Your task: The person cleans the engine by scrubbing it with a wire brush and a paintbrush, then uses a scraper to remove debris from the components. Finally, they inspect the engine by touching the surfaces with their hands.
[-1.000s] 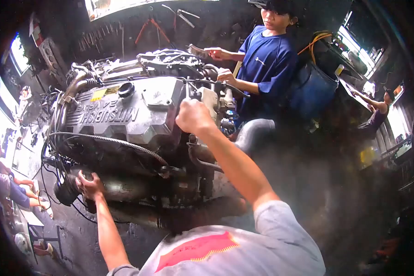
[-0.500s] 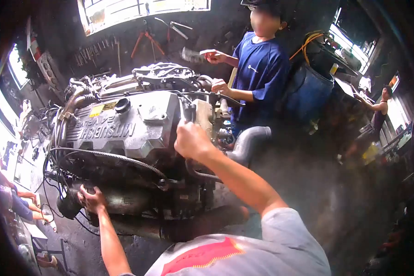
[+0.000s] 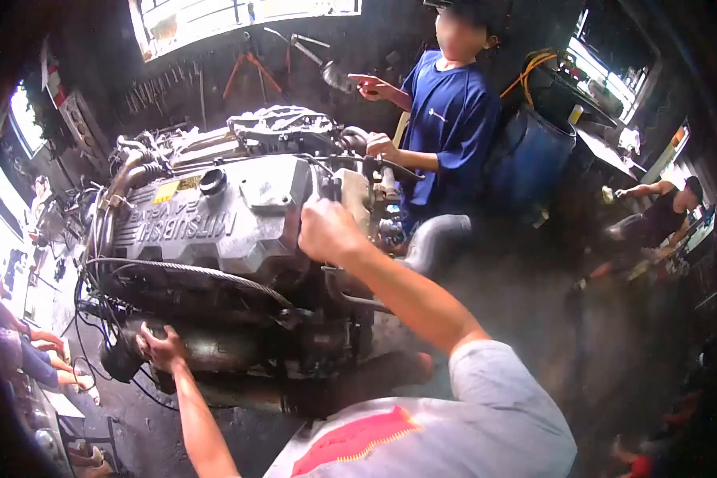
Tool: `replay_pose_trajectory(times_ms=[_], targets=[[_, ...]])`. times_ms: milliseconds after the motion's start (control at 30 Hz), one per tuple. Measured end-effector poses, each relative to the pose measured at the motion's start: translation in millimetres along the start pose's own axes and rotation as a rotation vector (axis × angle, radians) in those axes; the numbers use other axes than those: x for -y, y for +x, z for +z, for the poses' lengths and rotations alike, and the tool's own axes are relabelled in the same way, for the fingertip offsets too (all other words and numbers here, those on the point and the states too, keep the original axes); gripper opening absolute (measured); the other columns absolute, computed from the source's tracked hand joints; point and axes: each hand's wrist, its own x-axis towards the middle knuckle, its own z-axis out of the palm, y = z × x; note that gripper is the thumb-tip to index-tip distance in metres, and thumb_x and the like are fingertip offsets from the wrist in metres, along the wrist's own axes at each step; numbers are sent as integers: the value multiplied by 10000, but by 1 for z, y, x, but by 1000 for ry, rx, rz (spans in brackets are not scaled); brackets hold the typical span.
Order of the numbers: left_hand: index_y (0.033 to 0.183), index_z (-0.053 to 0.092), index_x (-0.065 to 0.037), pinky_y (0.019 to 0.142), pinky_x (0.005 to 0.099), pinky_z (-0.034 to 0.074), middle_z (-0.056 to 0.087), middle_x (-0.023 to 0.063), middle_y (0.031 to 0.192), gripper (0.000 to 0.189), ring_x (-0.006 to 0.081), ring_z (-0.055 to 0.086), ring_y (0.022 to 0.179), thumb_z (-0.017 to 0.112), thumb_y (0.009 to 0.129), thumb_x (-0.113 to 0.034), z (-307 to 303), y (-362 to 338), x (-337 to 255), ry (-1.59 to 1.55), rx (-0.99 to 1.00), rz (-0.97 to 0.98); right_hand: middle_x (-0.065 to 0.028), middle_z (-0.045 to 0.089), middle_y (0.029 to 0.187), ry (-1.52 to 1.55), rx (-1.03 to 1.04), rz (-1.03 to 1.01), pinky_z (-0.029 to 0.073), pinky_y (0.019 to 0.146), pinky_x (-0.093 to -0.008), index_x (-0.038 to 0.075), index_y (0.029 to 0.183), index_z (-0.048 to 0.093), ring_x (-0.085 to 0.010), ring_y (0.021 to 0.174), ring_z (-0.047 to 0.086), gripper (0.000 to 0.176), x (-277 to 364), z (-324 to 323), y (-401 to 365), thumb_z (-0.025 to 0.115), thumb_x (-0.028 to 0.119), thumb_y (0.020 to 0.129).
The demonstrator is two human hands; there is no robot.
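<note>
A large engine [image 3: 263,199] with a grey cover reading "MITSUBISHI 24 VALVE" fills the middle. My right hand [image 3: 328,229] is a closed fist at the cover's right end, around a short grey metal tool, possibly a wrench [image 3: 316,190]; only its upper end shows. Lower left, my left hand [image 3: 161,347] rests with fingers spread on a dark cylindrical part [image 3: 215,348] along the engine's near side. A braided hose [image 3: 191,269] runs between my hands. On the cover sits a black filler cap [image 3: 213,182].
A co-worker in a blue shirt [image 3: 454,119] stands across the engine, one hand on it. Behind is a blue drum [image 3: 534,151]. A fat pipe [image 3: 438,239] juts out right. Another person [image 3: 669,215] bends at far right; someone's legs [image 3: 52,362] show at left.
My right fist has shifted slightly up and left with the tool; my left hand has barely moved. The co-worker's raised hand has lifted a little, and the far-right person now bends forward.
</note>
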Motion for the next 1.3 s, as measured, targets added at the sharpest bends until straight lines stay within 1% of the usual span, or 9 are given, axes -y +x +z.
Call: replay_pose_trajectory(times_ms=[300,400,767,833,1033,1100,1133,1200,1300], targets=[[1218,425,-203,947,458,316,357,187,1307,521,325,326,1216,545,732,-348,-14,-2,-14,11,80,-39,-278,593,788,-10,-68,36,498,682,-440,-125,891,532,-394,750,613,270,1,8,-4,478,71,714],[1219,426,-209,936,472,323,361,176,1306,526,318,331,1216,554,730,-353,8,6,0,9,0,-2,-273,598,762,-89,-33,121,495,688,-458,-121,1075,397,-419,745,608,419,1,17,-22,470,61,705],[1230,418,-192,961,456,302,375,177,1296,561,325,328,1216,585,709,-318,29,11,23,-39,-22,53,-298,591,813,-96,-52,156,500,716,-416,-126,1009,484,-396,785,607,370,-4,16,-13,484,91,709],[1222,430,-191,953,451,310,378,179,1293,541,329,346,1201,571,715,-322,2,2,-1,-38,13,-5,-303,581,810,20,-133,144,481,733,-445,-107,997,503,-398,801,595,368,-10,10,7,470,97,693],[1216,441,-204,964,455,303,378,174,1298,540,317,348,1206,578,710,-333,5,6,0,2,-50,46,-273,588,763,-80,-80,86,485,675,-467,-105,1126,397,-402,741,599,466,4,25,-32,465,97,712],[1215,441,-195,956,456,314,375,178,1297,539,316,351,1203,577,710,-325,11,4,4,-7,-16,-11,-269,591,762,-102,-252,80,489,669,-455,-85,1060,480,-400,737,598,405,-16,31,-14,463,105,703],[1214,441,-194,955,453,317,372,181,1297,535,319,351,1201,576,712,-322,4,1,1,-26,-4,5,-266,592,760,-34,-239,92,496,664,-435,-55,925,569,-395,728,598,304,-24,27,2,467,108,689],[1208,444,-192,952,458,318,364,192,1296,528,330,345,1200,572,712,-318,-1,0,-2,-73,-15,43,-292,586,850,-5,-73,105,496,717,-425,-112,954,523,-410,794,597,317,-10,8,8,493,90,713],[1207,443,-193,950,464,317,365,196,1292,536,332,339,1205,572,703,-320,1,1,-5,-25,-17,-10,-308,579,868,-20,-81,10,488,742,-430,-141,985,484,-414,807,594,368,-3,16,-15,495,99,707]])
